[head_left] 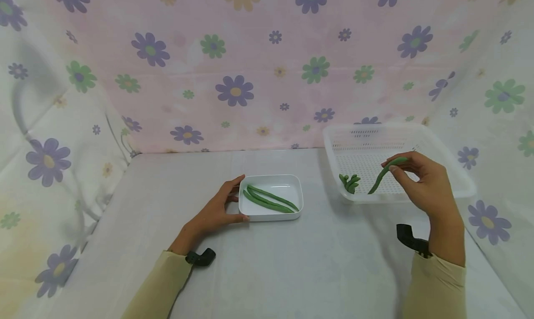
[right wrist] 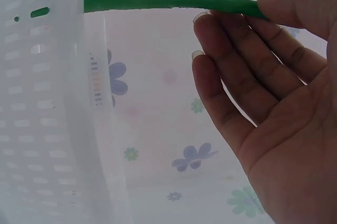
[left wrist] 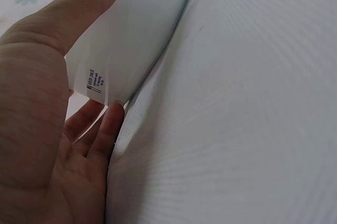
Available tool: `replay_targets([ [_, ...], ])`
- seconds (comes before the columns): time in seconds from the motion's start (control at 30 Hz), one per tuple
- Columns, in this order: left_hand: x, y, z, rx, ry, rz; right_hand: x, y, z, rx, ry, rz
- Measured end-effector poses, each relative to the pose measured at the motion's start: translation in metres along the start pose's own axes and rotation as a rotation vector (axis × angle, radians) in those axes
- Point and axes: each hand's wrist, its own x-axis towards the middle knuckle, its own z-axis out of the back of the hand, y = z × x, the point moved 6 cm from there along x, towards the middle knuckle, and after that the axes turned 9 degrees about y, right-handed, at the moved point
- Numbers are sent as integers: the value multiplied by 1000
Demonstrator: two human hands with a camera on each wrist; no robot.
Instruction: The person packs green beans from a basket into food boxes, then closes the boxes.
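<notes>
My right hand (head_left: 429, 184) pinches a long green bean (head_left: 380, 177) near its upper end, between thumb and fingers. The bean slants down over the front of a white perforated basket (head_left: 463, 189). In the right wrist view the bean (right wrist: 168, 1) reaches past the basket wall, which hides its far end. My left hand (head_left: 214, 211) holds the left end of a small white rectangular dish (head_left: 273, 218), thumb at the near corner and fingers at the far one. Several green beans (head_left: 267, 202) lie lengthwise in the dish. The left wrist view shows small print on the dish's wall (left wrist: 142, 29).
In the basket's front left corner the tips of several more green beans (head_left: 350, 182) show above the rim. A white cloth (head_left: 308, 268) covers the table. Flower-patterned sheets (head_left: 258, 45) hang behind and at both sides, close to the basket's right side.
</notes>
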Motion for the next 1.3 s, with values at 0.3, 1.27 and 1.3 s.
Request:
replay_targets([
  [0.3,0,1,0,0,0,6,1,21,3,110,-38,105],
  [1.27,0,-1,1,-5,7,-5,12,89,-38,447,157,412],
  [1.3,0,-1,1,-8,7,-2,13,91,-42,436,176,423],
])
